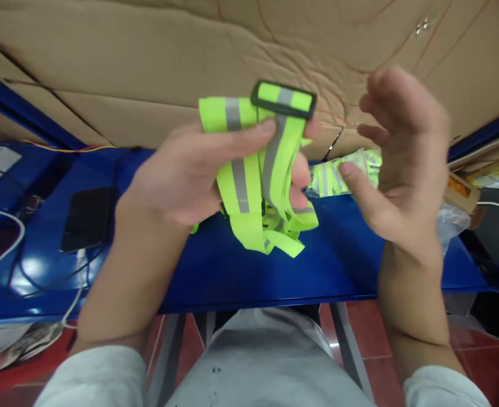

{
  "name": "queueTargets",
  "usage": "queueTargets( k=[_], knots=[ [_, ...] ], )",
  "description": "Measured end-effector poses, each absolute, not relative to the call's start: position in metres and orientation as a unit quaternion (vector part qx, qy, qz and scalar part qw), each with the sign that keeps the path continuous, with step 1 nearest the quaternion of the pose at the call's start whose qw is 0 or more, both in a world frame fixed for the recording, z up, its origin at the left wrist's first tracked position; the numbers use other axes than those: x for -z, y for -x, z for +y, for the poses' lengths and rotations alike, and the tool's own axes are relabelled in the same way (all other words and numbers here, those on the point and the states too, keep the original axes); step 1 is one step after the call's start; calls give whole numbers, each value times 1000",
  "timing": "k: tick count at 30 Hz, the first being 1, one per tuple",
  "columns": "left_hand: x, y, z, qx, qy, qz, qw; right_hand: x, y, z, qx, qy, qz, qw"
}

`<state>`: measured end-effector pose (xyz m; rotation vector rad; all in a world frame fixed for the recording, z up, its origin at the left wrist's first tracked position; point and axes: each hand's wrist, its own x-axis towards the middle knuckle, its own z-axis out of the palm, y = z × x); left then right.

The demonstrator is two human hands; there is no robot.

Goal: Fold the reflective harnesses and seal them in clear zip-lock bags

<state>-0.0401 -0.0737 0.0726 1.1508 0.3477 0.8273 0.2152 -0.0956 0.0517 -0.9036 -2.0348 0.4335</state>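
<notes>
Neon strap in my left grip [215, 169], centre frame
My right grip [406, 164] is released, right of the strap [243, 186].

Blue table [241, 280] w/ brown cardboard [147, 62] behind, red tile floor [372, 333] below.

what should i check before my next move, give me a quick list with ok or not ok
1. Left hand grips the yellow-green strap: ok
2. Strap runs through the black buckle: ok
3. Right hand empty, fingers apart: ok
4. Strap neatly gathered: not ok, loops and an end hang loose
5. Strap free of twists behind the left hand: cannot tell, hidden
6. Phone clear of the strap: ok
</notes>
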Motion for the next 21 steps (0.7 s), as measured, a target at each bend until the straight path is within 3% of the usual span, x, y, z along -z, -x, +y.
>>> queueTargets(
  k=[4, 8, 12, 15, 18, 21],
  knots=[
    [-62, 34, -75, -289, -537, 111, 785, -58, -204, -76, -165, 327, -856, 365],
    [-54, 31, -76, -277, -546, 129, 780, -57, -201, -60, -179, 290, -860, 379],
    [-51, 29, -77, -240, -573, 113, 776, -65, -197, -56, -221, 256, -891, 301],
    [-51, 29, -74, -238, -599, 130, 754, -67, -194, -53, -263, 270, -869, 321],
    [-55, 36, -72, -256, -648, 135, 704, -63, -201, -42, -344, 266, -828, 354],
    [-58, 44, -72, -289, -705, 101, 640, -55, -214, -30, -501, 199, -770, 341]
  ],
)
